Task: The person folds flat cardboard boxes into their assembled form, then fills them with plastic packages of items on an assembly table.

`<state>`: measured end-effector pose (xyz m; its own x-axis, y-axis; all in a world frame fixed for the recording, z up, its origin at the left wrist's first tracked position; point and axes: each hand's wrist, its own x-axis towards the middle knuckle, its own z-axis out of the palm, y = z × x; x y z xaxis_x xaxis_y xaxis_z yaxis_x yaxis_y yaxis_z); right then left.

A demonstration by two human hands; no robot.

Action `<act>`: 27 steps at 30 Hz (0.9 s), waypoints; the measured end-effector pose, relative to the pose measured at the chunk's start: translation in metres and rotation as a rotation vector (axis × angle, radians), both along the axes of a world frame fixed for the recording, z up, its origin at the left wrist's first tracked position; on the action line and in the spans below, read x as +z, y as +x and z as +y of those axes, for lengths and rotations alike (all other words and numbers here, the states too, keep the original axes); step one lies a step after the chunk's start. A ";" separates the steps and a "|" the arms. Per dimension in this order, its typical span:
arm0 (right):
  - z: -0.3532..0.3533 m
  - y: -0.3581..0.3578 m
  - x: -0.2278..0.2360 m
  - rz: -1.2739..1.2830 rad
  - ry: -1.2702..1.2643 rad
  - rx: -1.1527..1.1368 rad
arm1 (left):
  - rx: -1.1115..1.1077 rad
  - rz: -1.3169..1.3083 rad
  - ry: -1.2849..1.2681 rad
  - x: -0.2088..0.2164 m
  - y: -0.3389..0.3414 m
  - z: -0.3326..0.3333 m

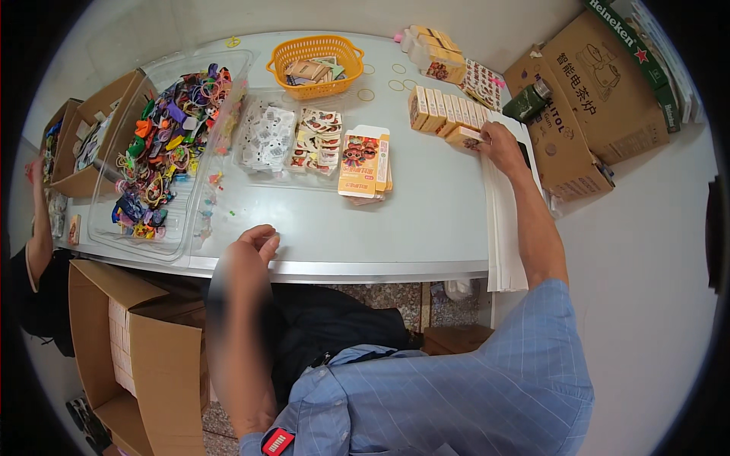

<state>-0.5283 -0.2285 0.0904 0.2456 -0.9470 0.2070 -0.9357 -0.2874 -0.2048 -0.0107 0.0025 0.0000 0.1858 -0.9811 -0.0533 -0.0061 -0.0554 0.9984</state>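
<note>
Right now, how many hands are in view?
3: left hand by the table's front edge, right hand at a box, co-worker's hand at far left. The co-worker's other hand may be hidden.

I see the right hand (pixel 499 146) holding an orange carton (pixel 462 137) beside a carton row (pixel 445 111), left hand (pixel 261 240) near the counter's (pixel 426 232) front edge.

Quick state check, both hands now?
Left hand: loosely open, nothing visible in it.
Right hand: fingers at a small box; grip can't be told.
</note>
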 end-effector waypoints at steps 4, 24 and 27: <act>0.009 0.012 0.006 -0.068 0.017 0.083 | 0.000 0.010 0.009 0.001 0.000 0.000; 0.009 0.047 -0.006 -0.064 0.019 0.209 | -0.003 -0.016 0.014 0.002 0.003 0.001; -0.007 0.057 -0.011 -0.112 -0.053 0.203 | -0.017 -0.027 -0.010 -0.001 0.000 -0.001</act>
<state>-0.4709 -0.2353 0.0790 0.4024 -0.8677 0.2919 -0.8301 -0.4803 -0.2834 -0.0103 0.0010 -0.0009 0.1707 -0.9845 -0.0391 -0.0340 -0.0455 0.9984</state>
